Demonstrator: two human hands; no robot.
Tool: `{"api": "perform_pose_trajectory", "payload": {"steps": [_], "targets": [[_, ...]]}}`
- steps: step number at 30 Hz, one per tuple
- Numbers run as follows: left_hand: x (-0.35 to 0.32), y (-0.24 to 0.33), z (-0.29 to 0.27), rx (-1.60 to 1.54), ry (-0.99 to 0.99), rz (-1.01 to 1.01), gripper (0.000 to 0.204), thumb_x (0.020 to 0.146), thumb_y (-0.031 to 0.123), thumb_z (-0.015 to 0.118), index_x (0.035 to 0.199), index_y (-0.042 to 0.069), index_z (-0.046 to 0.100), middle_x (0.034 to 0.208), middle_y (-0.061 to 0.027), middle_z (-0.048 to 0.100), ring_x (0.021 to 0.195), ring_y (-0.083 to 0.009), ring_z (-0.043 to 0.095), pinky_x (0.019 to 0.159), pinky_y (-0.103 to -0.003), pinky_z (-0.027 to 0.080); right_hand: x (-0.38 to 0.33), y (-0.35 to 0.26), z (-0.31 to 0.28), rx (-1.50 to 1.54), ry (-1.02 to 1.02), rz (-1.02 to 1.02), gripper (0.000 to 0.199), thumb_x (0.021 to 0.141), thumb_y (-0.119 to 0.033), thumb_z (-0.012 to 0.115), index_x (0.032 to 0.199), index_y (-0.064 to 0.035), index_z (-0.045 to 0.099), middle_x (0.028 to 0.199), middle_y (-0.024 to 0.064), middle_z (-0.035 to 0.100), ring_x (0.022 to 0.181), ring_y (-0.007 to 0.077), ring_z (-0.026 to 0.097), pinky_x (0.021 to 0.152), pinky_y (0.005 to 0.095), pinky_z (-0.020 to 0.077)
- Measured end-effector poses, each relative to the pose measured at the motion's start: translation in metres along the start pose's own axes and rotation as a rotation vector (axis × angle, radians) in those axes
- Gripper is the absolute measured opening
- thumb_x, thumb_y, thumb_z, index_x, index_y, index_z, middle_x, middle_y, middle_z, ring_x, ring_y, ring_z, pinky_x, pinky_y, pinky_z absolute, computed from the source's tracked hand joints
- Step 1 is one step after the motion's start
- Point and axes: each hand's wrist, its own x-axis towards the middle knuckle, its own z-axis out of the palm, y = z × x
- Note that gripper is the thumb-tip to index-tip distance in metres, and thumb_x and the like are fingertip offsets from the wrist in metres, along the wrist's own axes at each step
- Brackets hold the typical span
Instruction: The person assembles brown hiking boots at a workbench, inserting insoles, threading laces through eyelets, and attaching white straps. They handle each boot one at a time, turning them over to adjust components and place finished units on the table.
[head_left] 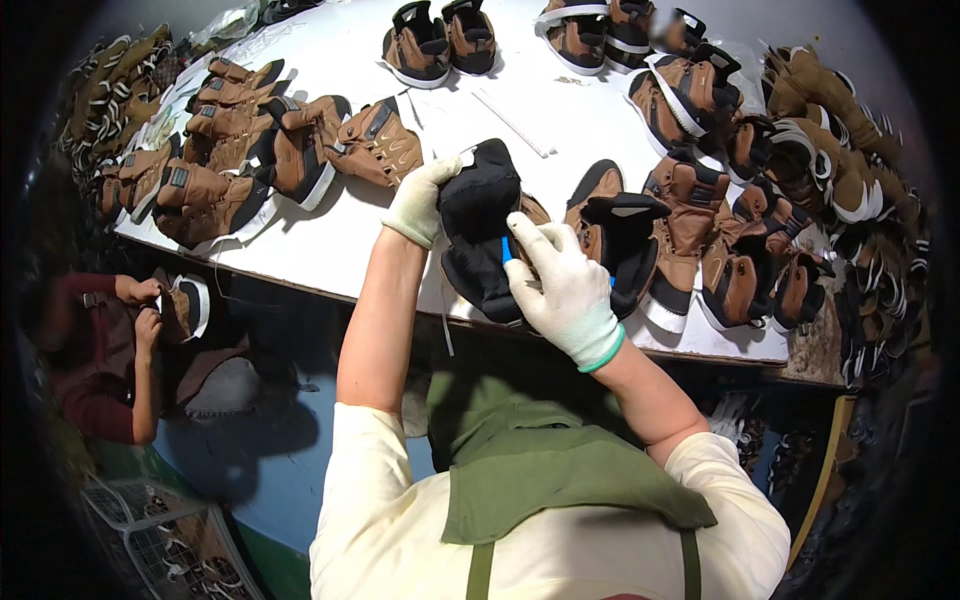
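Green apron point(560, 470) over cream shirt, nearest the lens. Left hand point(420, 200), white glove: fingers wrapped around the upper edge of a black shoe upper point(480, 230), raised above the near edge of the white table point(340, 240). Right hand point(565, 285), white glove: fingers pinched on a small blue tool point(507, 250) set against the upper's front. Brown-and-black boots point(690, 230) just beside, more point(250, 150) on the left. Second person point(100, 350), lower left, holds a shoe.

Shoe point(480, 230) between both hands over the table's point(340, 250) near edge, boots point(300, 150) left, boots point(720, 240) right.
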Motion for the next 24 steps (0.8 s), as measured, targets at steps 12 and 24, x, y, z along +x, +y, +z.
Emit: {"api": "perform_pose_trajectory", "payload": {"steps": [12, 24], "targets": [[-0.003, -0.001, 0.002, 0.059, -0.039, 0.045, 0.025, 0.095, 0.019, 0.053, 0.108, 0.001, 0.065, 0.099, -0.0089, 0.069, 0.085, -0.0169, 0.067, 0.076, -0.031, 0.056, 0.002, -0.008, -0.004, 0.026, -0.071, 0.050, 0.042, 0.082, -0.015, 0.065, 0.124, -0.0106, 0.062, 0.100, 0.0141, 0.061, 0.070, 0.0311, 0.067, 0.061, 0.0378, 0.0554], [-0.031, 0.009, 0.044, 0.280, 0.110, 0.174, 0.022, 0.093, 0.026, 0.061, 0.098, 0.004, 0.065, 0.087, -0.0008, 0.063, 0.076, -0.0087, 0.058, 0.069, -0.023, 0.048, -0.006, 0.005, -0.002, 0.080, -0.010, 0.053, 0.056, 0.084, -0.032, 0.068, 0.129, -0.0023, 0.052, 0.109, 0.0183, 0.059, 0.079, 0.0363, 0.067, 0.066, 0.0413, 0.0557]]}}
